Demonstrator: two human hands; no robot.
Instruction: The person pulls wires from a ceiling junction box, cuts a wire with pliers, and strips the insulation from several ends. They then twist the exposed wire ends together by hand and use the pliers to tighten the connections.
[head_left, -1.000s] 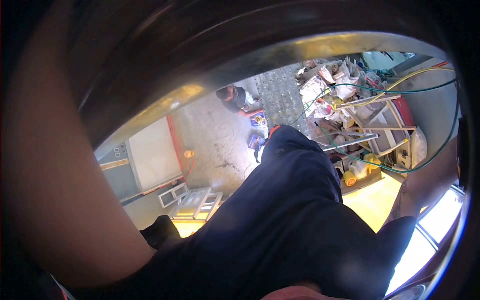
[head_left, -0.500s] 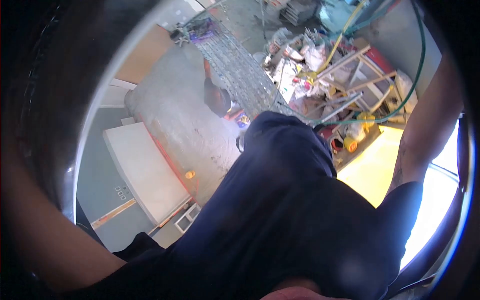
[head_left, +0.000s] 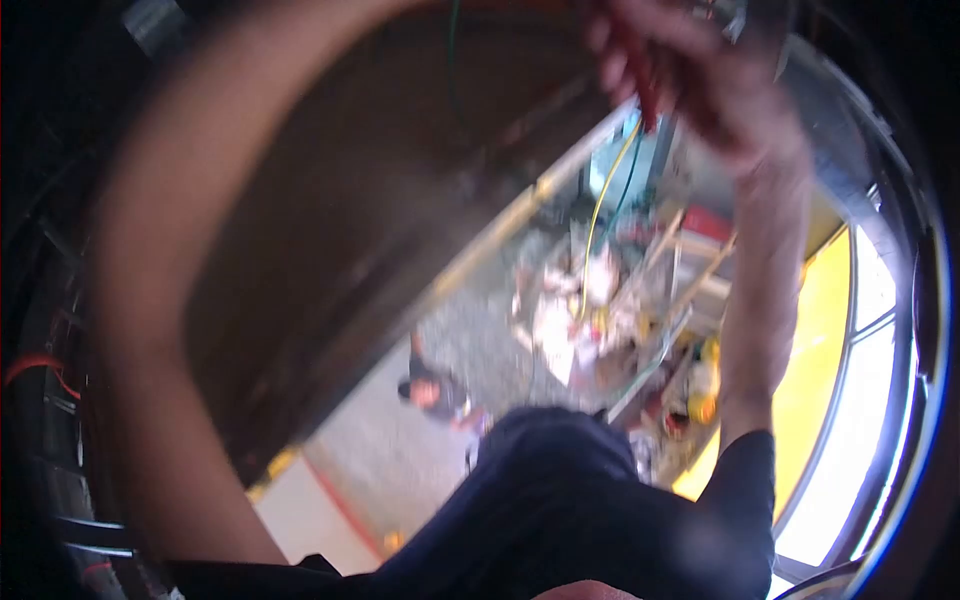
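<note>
My right hand (head_left: pixel 715 85) is raised at the top of the view, its fingers closed round a red-handled tool (head_left: pixel 648 95). Motion blur smears both hand and tool, and the tool's kind is unclear. My left arm (head_left: pixel 150 260) curves up the left side and over the top, so its hand lies beyond the upper edge. Between the two arms, close to the camera, spreads a large dark brown panel (head_left: pixel 330 220) with a pale yellowish edge running diagonally.
Far below, a person (head_left: pixel 430 390) is on the grey floor (head_left: pixel 370 440). Heaped rubbish (head_left: pixel 570 320) and wooden frames (head_left: pixel 675 250) lie beyond my legs. A yellow cable (head_left: pixel 600 210) hangs near a green one (head_left: pixel 622 190). Bright window panes (head_left: pixel 840 450) stand at right.
Both my arms have risen and my view has tilted upward. The dark panel and the red-handled tool in my right hand have come into view; the floor sits lower in the picture.
</note>
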